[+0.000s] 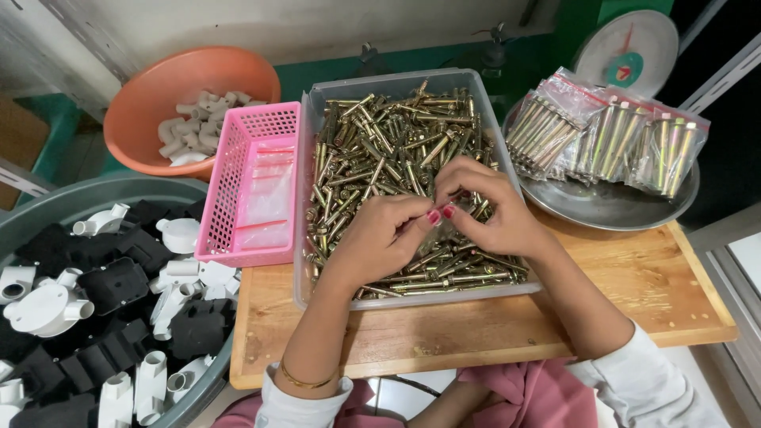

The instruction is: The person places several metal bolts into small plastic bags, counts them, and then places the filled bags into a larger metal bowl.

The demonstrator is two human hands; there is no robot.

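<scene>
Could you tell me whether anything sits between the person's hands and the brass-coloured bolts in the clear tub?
Nothing visible does. The left hand and right hand meet directly above the bolts in the open-topped clear tub, fingertips pinching a small clear bag. The pink basket stands to the side.

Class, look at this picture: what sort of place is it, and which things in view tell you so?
Probably a hardware shop's packing bench: a clear tub heaped with brass-coloured bolts, bagged bolts on a weighing scale's pan, and a grey tub of plastic pipe fittings.
</scene>
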